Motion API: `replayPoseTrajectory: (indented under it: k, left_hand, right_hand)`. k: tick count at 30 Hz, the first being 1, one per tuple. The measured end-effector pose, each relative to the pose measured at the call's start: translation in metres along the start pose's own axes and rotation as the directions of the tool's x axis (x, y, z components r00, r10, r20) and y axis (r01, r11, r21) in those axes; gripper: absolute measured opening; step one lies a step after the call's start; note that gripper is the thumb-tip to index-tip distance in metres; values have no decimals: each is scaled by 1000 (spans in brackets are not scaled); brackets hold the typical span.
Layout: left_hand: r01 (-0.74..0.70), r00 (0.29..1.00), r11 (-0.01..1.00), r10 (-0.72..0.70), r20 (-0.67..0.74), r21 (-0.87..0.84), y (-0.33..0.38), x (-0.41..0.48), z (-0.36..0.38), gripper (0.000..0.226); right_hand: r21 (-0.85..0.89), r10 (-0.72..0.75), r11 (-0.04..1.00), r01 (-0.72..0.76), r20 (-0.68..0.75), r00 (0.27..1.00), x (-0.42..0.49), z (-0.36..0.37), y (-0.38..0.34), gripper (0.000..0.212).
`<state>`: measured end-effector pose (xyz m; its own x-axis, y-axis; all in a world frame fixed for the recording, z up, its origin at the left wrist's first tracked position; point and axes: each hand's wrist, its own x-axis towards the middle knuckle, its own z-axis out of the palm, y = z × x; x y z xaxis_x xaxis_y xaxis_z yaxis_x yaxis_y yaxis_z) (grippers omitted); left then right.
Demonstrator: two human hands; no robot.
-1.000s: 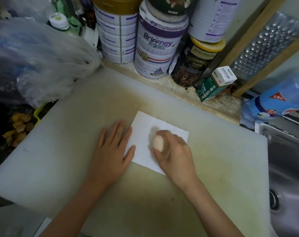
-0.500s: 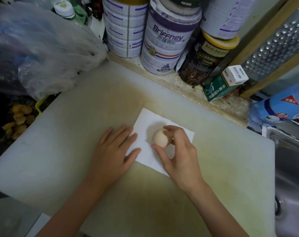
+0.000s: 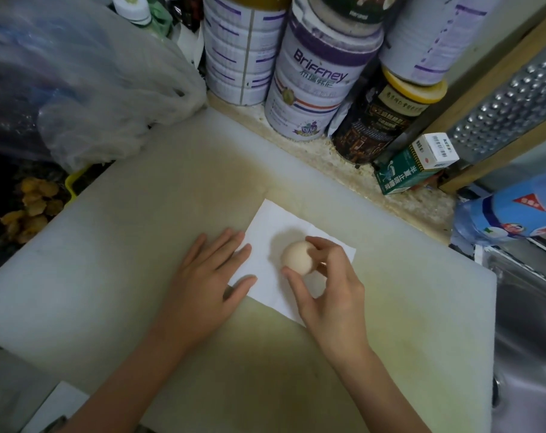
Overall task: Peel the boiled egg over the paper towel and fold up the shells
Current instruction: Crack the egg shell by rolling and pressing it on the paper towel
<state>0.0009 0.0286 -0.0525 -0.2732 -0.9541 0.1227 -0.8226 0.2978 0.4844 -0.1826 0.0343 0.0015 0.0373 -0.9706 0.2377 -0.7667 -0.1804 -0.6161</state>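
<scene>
A right hand [image 3: 331,289] pinches the unpeeled boiled egg [image 3: 298,257] above the paper towel [image 3: 265,232] as the left hand [image 3: 209,273], fingers spread, pins its edge; a loose pinch could let the egg roll off.

- My left hand [image 3: 209,276] lies flat, palm down, fingers straight and a little spread, the tips resting on the paper towel [image 3: 267,223].
- My right hand [image 3: 332,287] is curled, thumb and fingertips pinching the egg [image 3: 296,257].
- My left forearm [image 3: 125,379] and right forearm [image 3: 381,385], both bare, slant inward from the lower edge.
</scene>
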Motion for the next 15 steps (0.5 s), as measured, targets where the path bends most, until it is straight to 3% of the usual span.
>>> replayPoseTrajectory:
  k: [4,8,12,15]
  left_hand:
    - [-2,1000,1000,2,-4,-18,-2,-1,1,51]
    - [-2,1000,999,1,-30,-42,-1,-1,2,50]
    - [-5,999,999,4,-40,-41,-2,-2,3,49]
    - [-6,999,999,4,-47,-47,-3,-1,3,48]
  right_hand:
    - [-47,43,998,-39,82,996,-1,5,2,33]
    - [33,77,997,-76,-16,997,-3,6,2,36]
    - [19,213,977,-214,49,976,-9,9,6,36]
    - [-80,152,986,-146,80,985,-7,3,9,43]
